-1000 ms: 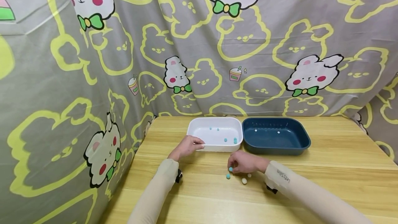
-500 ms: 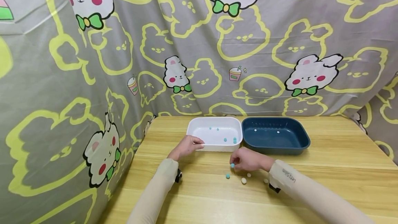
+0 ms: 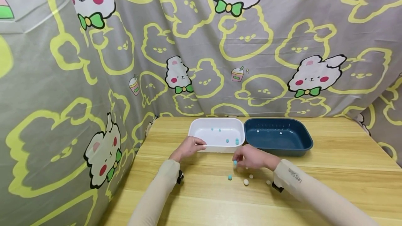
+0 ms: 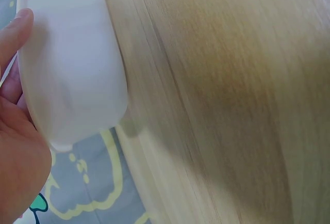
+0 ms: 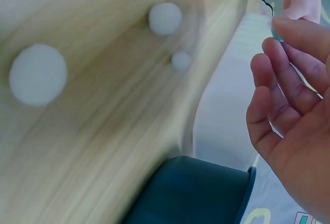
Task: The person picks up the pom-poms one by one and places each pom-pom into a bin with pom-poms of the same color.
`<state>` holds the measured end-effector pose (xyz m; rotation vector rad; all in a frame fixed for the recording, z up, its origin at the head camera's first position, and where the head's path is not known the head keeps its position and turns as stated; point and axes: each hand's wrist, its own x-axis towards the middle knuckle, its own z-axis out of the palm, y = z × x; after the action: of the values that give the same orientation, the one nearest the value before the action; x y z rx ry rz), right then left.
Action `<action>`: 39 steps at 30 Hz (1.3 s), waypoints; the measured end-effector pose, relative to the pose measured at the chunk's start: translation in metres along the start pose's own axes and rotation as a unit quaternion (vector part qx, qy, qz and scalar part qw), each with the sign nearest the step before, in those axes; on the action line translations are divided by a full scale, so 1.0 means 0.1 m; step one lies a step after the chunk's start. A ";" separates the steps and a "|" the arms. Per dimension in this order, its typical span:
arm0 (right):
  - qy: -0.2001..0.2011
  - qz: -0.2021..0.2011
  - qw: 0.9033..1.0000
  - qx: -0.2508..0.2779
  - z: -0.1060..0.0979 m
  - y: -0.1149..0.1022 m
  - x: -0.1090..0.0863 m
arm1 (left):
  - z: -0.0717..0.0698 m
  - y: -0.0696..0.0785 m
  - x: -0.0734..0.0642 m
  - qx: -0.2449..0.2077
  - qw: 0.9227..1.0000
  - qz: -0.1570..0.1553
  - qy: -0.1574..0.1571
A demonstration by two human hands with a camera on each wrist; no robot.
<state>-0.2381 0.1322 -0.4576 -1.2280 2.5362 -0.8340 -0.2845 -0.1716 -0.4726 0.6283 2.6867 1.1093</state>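
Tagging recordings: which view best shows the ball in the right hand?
Head view: most of the blue ball shows, pinched by the right hand. Right wrist: only a sliver. Left wrist: nothing of it.

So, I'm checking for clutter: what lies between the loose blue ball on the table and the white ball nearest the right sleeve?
A larger white ball and a smaller white ball lie between them, as the head view shows.
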 end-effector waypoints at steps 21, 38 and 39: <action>0.030 0.027 0.999 -0.001 -0.11 -0.02 0.01 | 0.00 0.01 -0.01 -0.001 1.000 -0.003 -0.001; 0.071 0.059 0.996 0.002 -0.19 0.04 0.07 | 0.01 -0.02 0.01 -0.002 1.000 0.012 0.006; 0.074 0.063 0.995 0.003 -0.19 0.05 0.07 | 0.01 -0.02 0.00 -0.004 1.000 0.012 0.005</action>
<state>-0.2535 0.1370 -0.4439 -1.0282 2.6922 -0.9343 -0.2850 -0.1720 -0.4744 0.6558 2.6896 1.1307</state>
